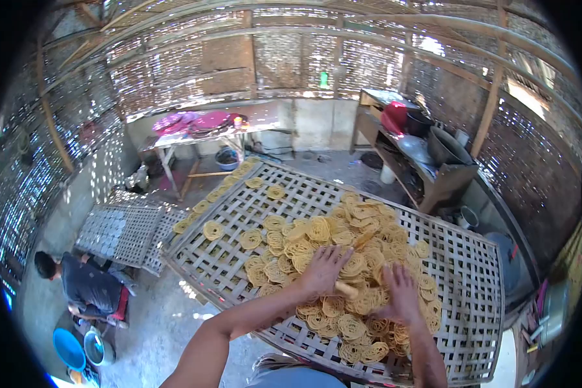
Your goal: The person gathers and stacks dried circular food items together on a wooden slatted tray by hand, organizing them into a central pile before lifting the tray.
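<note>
A heap of thin yellow discs (352, 326), coiled like noodle nests, covers the middle of a woven bamboo rack (459, 284). My left hand (325, 270) lies palm down on the heap with its fingers stretched out. A short pale stick-like piece (347, 289) shows beside its thumb side; I cannot tell what it is. On the right part of the heap rests my right hand (402, 292), fingers apart, thumb pointing toward the left hand. Several single discs (251, 239) lie spread on the left side of the rack, with a row of them along its far left edge.
At lower left a person (94, 288) sits low near a blue basin (69, 349). More woven racks (119, 233) lean behind. A table (258, 119) with pink items stands at the back. On the right a wooden bench (443, 187) carries a large pot (447, 147).
</note>
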A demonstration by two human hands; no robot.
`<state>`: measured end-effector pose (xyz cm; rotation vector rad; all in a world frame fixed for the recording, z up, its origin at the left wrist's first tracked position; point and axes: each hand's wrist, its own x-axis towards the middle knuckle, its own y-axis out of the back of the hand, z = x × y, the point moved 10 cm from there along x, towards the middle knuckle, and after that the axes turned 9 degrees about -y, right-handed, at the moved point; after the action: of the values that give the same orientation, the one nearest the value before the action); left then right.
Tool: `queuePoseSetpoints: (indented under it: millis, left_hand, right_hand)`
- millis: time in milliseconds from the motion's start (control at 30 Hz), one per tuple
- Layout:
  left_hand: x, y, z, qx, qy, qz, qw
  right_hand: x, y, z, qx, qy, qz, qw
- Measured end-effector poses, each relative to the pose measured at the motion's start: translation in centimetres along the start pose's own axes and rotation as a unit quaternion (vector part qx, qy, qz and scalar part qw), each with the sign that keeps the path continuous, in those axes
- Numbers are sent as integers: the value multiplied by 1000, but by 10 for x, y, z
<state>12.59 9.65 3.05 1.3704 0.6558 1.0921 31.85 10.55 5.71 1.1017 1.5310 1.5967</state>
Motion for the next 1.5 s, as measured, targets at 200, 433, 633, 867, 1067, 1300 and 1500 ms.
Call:
queuePoseSetpoints:
  millis: [200, 433, 633, 867, 1067, 1300, 1500]
  left_hand:
    - [2, 0, 7, -133, 43, 65, 988]
    - [10, 22, 24, -155, 125, 181, 963]
    - [-3, 43, 14, -251, 234, 181, 922]
    - [-95, 27, 88, -72, 148, 33, 986]
    - [-82, -4, 133, -31, 91, 54, 994]
    - [-57, 15, 133, -153, 111, 237, 953]
    - [-76, 73, 120, -140, 154, 294, 933]
  right_hand:
    - [14, 16, -2, 100, 11, -27, 995]
    - [29, 32, 58, 230, 2, 34, 973]
    - [27, 71, 82, 343, -32, -14, 939]
    - [-98, 15, -23, 122, 302, -33, 945]
    - [-71, -9, -16, 80, 309, -1, 948]
    - [-42, 36, 25, 204, 285, 174, 920]
    - [8, 77, 57, 331, 168, 69, 926]
